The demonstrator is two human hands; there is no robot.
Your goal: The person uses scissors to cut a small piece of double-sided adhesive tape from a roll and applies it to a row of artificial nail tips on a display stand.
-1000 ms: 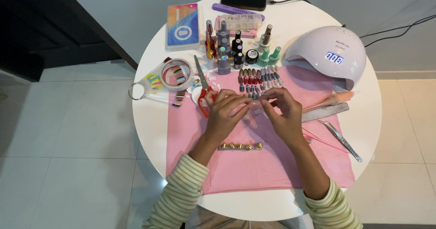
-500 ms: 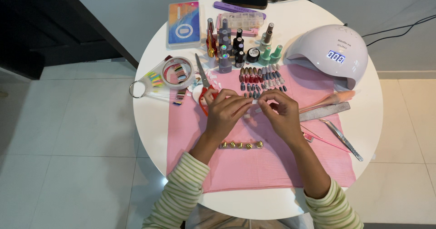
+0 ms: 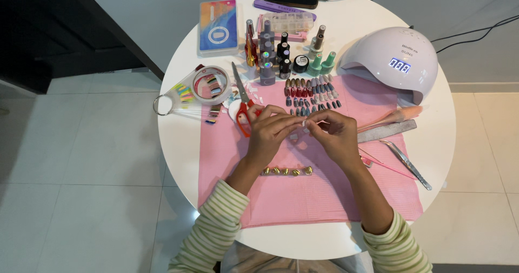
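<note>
1. Met at the middle of the frame over the pink mat [image 3: 281, 202]: left hand [image 3: 268, 135] and right hand [image 3: 336, 133], fingertips almost touching.
2. Pinched between both sets of fingertips: a small pale nail tip [image 3: 306, 125], too small to tell its shape for certain.
3. Left hand curled, thumb and forefinger closed on the left end of the nail tip; right hand likewise curled, closed on its right end.
4. Lay with long axis roughly left to right across the frame, level with both hands and midway between them, so neither hand clearly nearer.
5. Sat just below the hands, apart from them: a short row of gold nail tips [image 3: 287, 171], also running left to right.
6. Sat just above the hands: rows of dark and metallic nail tips [image 3: 312, 93] on the mat's upper edge.
7. Lay at the left hand's upper left, partly hidden by its fingers: red-handled scissors [image 3: 242, 101], blades towards the top of the frame.
8. Stood in the upper middle: a cluster of polish bottles [image 3: 281, 56]; at upper right, a white curing lamp [image 3: 389, 62].
9. Lay at right of the right hand: a nail file [image 3: 388, 131] and tweezers [image 3: 408, 165], well clear of the fingers.
10. Carried everything: a round white table [image 3: 178, 137].
</note>
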